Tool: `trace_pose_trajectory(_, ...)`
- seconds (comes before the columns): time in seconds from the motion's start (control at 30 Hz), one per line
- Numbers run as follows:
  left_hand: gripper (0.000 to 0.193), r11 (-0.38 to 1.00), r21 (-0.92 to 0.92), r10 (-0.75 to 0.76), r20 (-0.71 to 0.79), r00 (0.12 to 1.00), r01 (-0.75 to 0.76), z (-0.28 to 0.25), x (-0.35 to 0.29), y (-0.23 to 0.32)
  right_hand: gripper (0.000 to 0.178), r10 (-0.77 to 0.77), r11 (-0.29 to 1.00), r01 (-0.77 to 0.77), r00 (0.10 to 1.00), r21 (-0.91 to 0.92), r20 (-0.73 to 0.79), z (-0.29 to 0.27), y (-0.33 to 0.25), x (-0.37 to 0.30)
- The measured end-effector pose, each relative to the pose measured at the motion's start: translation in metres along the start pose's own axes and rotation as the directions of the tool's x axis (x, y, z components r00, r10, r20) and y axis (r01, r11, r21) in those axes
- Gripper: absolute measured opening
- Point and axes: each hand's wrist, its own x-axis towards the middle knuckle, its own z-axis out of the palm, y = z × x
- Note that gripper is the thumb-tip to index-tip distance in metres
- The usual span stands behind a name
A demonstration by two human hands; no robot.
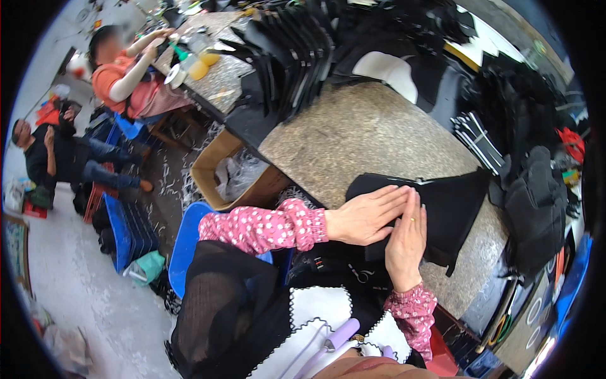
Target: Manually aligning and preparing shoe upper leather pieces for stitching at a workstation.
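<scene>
A flat black piece of sheet material [456,205], fabric or leather, lies on the speckled worktop [353,132] close in front of me. My left hand [366,218] rests flat on its left part, fingers stretched out and pointing right. Beside it, my right hand [407,243] also presses flat on the piece, fingers pointing away from me. The fingertips of both hands meet near the piece's far edge, where a short pale line shows. Neither hand grips anything, and part of the piece is hidden beneath them.
Stacked black cut pieces [297,60] and a white piece [386,71] lie at the far side. White-edged strips [476,142] and black material [536,208] sit right. A cardboard box [268,191] and blue bin [183,252] stand left; a co-worker [123,82] sits beyond.
</scene>
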Motion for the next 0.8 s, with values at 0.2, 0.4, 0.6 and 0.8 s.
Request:
trace_pose_trajectory(0.2, 0.072, 0.998, -0.026, -0.058, 0.096, 0.994, 0.061, -0.014, -0.02, 0.005, 0.054, -0.015, 0.994, 0.023, 0.998, -0.109, 0.068, -0.004, -0.002, -0.001)
trace_pose_trajectory(0.4, 0.07, 0.98, -0.003, -0.194, 0.166, 0.967, 0.197, -0.033, -0.061, 0.015, 0.053, -0.031, 0.981, 0.05, 0.994, -0.187, 0.104, -0.005, -0.006, 0.003)
trace_pose_trajectory(0.6, 0.071, 0.969, 0.0, -0.241, 0.183, 0.953, 0.245, -0.033, -0.059, 0.018, 0.053, -0.156, 0.987, 0.16, 0.969, -0.007, 0.191, -0.013, -0.007, -0.005)
trace_pose_trajectory(0.8, 0.072, 0.965, 0.017, -0.262, 0.163, 0.951, 0.262, -0.033, -0.059, 0.02, 0.063, -0.208, 0.977, 0.213, 0.937, 0.014, 0.281, -0.019, -0.006, -0.024)
